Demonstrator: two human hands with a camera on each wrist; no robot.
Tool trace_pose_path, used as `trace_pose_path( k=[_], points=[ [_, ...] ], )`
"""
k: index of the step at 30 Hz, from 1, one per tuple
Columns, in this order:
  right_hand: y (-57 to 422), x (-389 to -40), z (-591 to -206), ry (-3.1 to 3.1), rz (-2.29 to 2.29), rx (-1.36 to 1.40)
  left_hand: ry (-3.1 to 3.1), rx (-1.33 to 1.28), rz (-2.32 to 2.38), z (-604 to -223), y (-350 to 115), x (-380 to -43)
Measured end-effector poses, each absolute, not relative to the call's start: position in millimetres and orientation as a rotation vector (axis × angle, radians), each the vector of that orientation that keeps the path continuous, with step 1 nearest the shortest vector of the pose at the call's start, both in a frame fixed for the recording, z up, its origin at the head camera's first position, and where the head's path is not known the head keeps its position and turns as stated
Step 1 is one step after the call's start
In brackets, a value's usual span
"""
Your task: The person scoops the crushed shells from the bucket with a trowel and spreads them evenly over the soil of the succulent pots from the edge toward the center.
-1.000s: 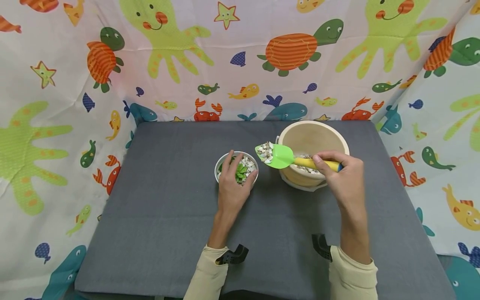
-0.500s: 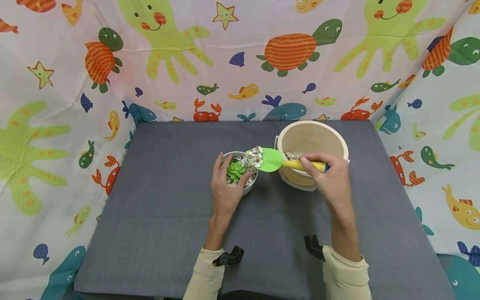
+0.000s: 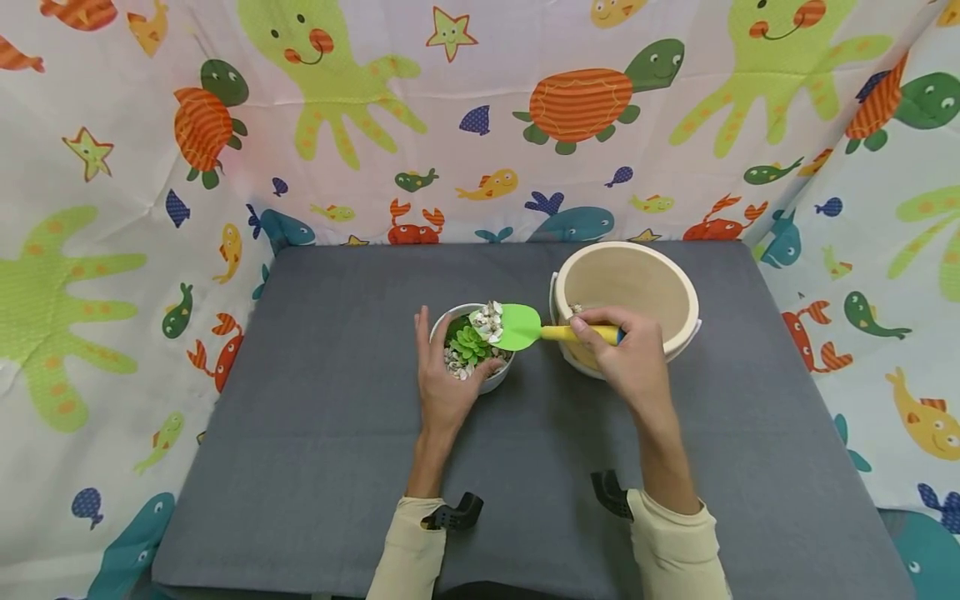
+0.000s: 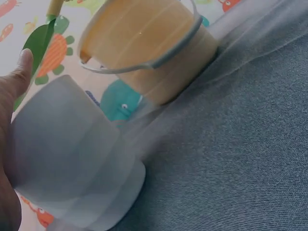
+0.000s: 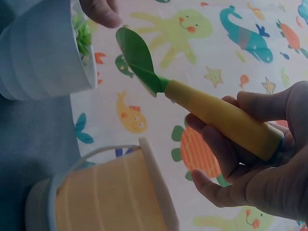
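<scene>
A small white flowerpot (image 3: 495, 382) stands on the table with a green succulent (image 3: 468, 344) and pale pebbles inside. My left hand (image 3: 446, 392) holds it, fingers along the left rim and thumb at the right front rim. In the left wrist view the pot's smooth side (image 4: 72, 154) fills the lower left. My right hand (image 3: 630, 354) grips the yellow handle of a toy trowel (image 3: 521, 327). Its green blade, loaded with whitish pebbles (image 3: 487, 321), hangs over the pot's right side, beside the succulent. The right wrist view shows thumb and fingers around the handle (image 5: 216, 113).
A cream bucket (image 3: 630, 275) with a pale handle stands right of the pot, partly behind my right hand; a few pebbles show inside. The grey cloth-covered table (image 3: 315, 475) meets a sea-animal curtain (image 3: 360, 200) at back and sides.
My right hand has carried the loaded trowel leftward from near the bucket to over the pot. My left fingers have moved from over the succulent to the pot's left rim.
</scene>
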State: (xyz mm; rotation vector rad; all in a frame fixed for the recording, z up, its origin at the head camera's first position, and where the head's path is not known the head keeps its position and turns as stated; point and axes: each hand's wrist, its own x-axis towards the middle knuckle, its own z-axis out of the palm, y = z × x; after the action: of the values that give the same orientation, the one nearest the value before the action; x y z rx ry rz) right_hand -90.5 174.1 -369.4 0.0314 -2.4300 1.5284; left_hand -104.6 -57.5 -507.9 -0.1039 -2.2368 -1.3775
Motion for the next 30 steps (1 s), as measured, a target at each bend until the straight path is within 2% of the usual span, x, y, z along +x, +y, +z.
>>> trace_pose_path(
  k=[7,15,30],
  points=[
    [160,-94,-373,-2.453,1.483,0.129,-2.254,-0.001,-1.513,-520,-61,-106],
    [139,-94,-372,-2.580,1.332,0.221,-2.263,-0.019,-1.536,-523,-61,-106],
    [104,-90,-371,-2.537,0.953,0.584,-2.268,0.028,-1.623,-521,-60,-103]
  ],
)
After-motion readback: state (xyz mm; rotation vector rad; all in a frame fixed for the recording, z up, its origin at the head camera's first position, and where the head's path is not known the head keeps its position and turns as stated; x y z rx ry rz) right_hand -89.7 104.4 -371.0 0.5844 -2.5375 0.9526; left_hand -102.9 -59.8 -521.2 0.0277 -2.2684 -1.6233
